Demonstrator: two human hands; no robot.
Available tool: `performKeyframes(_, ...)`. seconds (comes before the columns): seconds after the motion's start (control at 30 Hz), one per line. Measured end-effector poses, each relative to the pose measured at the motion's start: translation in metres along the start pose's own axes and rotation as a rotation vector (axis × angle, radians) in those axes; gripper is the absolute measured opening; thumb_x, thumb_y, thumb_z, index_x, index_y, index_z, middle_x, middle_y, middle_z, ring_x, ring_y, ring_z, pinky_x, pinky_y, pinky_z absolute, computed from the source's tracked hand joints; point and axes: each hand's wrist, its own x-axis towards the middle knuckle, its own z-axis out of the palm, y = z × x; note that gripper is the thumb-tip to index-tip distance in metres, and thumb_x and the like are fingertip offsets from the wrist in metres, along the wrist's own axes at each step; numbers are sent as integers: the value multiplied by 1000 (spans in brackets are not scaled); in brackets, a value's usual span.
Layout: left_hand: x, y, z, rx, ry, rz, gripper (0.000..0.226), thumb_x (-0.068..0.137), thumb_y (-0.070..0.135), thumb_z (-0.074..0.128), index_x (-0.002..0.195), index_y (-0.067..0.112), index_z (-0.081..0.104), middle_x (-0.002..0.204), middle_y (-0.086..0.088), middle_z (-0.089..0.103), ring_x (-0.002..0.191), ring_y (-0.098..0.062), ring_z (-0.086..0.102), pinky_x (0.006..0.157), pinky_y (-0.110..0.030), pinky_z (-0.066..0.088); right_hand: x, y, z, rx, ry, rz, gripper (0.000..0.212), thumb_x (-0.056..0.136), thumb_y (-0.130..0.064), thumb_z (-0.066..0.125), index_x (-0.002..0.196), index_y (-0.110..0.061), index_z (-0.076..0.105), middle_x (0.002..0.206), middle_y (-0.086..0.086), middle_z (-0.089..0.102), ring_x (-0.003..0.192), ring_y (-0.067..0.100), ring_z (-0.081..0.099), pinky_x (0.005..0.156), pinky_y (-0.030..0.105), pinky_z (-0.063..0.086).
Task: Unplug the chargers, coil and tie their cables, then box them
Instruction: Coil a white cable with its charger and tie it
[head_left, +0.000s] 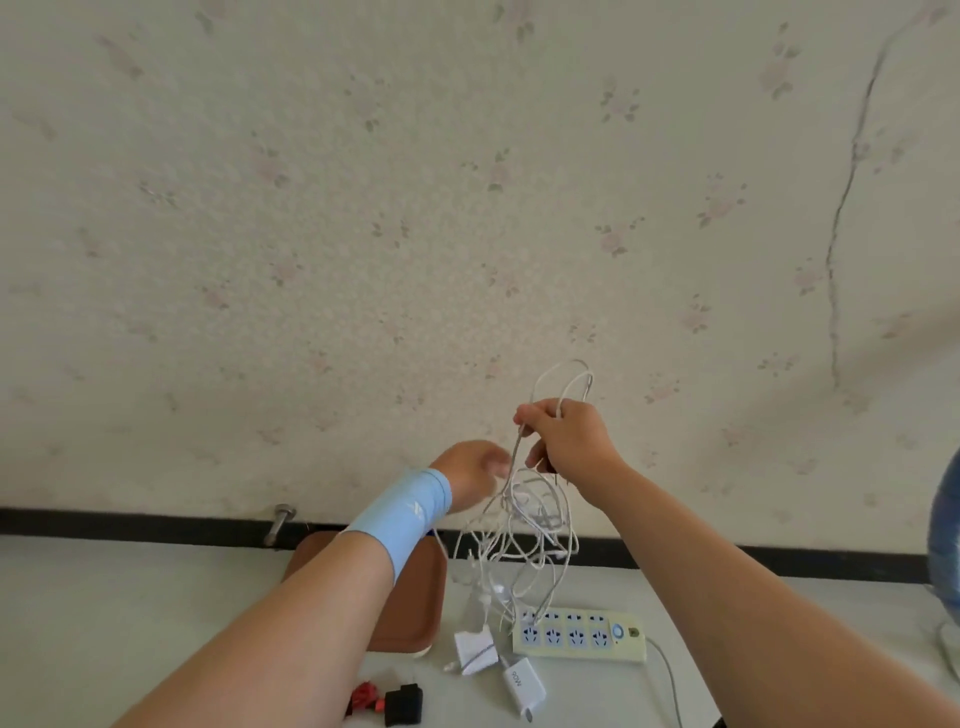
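Observation:
My right hand (569, 441) grips a tangle of white cables (524, 525), lifted above the table, with loops sticking up over the fist. My left hand (470, 475), a light blue band on its wrist, is blurred beside the hanging strands; its fingers reach into them, and whether they hold a strand is unclear. Two white charger bricks (475, 649) (524, 683) lie on the table under the tangle. A black charger (404, 704) with a red cable (366, 696) lies at the front. All sockets of the cream power strip (576, 636) look free.
A brown box (410, 603) sits on the white table behind my left forearm. A metal bolt (278, 522) sticks out at the wall's black baseboard. The power strip's own lead (670, 680) runs off the front edge. A blue rounded object (945, 545) stands at the far right.

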Motion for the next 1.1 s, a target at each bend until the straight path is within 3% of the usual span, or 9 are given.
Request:
performKeyframes(0.07,-3,-2,5,162,-124,57,36,95,11,54,130,16,61,131,-6,62,120,-24,58,104,-33,44,-2,-8,2,102,-3,-3,23,100,-21,61,95,-1,71,82,7,69,54,20,63,49,29,49)
performKeyframes(0.17,-2,-5,8,100,-137,73,22,98,20,53,113,18,70,108,-4,72,98,-18,68,93,-32,53,-5,-13,7,211,-18,-8,21,100,-21,62,96,-2,70,82,8,68,60,22,65,52,31,51)
performKeyframes(0.27,-1,2,3,-72,10,40,24,101,19,45,100,13,68,89,-1,72,70,-13,65,71,-26,55,-3,-13,4,332,-11,3,31,103,-31,56,99,-4,71,89,9,72,60,22,64,53,32,51)
performKeyframes(0.4,1,9,-13,-326,301,95,25,102,20,43,95,13,66,71,0,70,56,-14,59,63,-28,47,-4,-2,-4,378,-175,51,52,103,-40,40,110,0,72,113,11,74,50,23,53,49,32,45)
performKeyframes(0.53,1,21,-22,-752,374,36,24,103,12,38,96,11,61,62,0,56,48,-12,46,52,-23,43,-7,5,-4,192,-348,61,58,91,-56,59,121,-8,68,110,6,74,48,19,53,47,28,43)
performKeyframes(0.63,-1,30,-35,-1107,306,19,20,104,11,37,94,12,54,62,-2,48,43,-9,36,40,-17,29,-12,7,3,-121,-433,66,41,86,-30,79,120,-12,68,79,-1,74,43,14,52,44,25,43)
performKeyframes(0.77,-7,32,-49,-1373,194,-40,14,102,7,44,95,12,55,61,-4,57,54,-13,44,46,-19,38,-9,18,13,-333,-414,67,17,88,-14,74,104,-12,71,94,7,74,44,12,54,45,27,48)
performKeyframes(0.97,-22,21,-49,-1092,215,30,16,95,1,58,107,10,51,86,-12,64,65,-15,60,54,-22,47,-4,8,18,-184,-155,92,23,100,-20,55,91,-8,72,68,7,73,43,18,49,42,27,44)
performKeyframes(1.1,-30,9,-32,-396,17,-106,29,96,10,55,124,14,54,105,-7,65,75,-15,62,64,-24,46,-4,-8,16,194,-91,124,23,104,-17,52,100,-1,68,55,4,52,44,20,47,44,31,45)
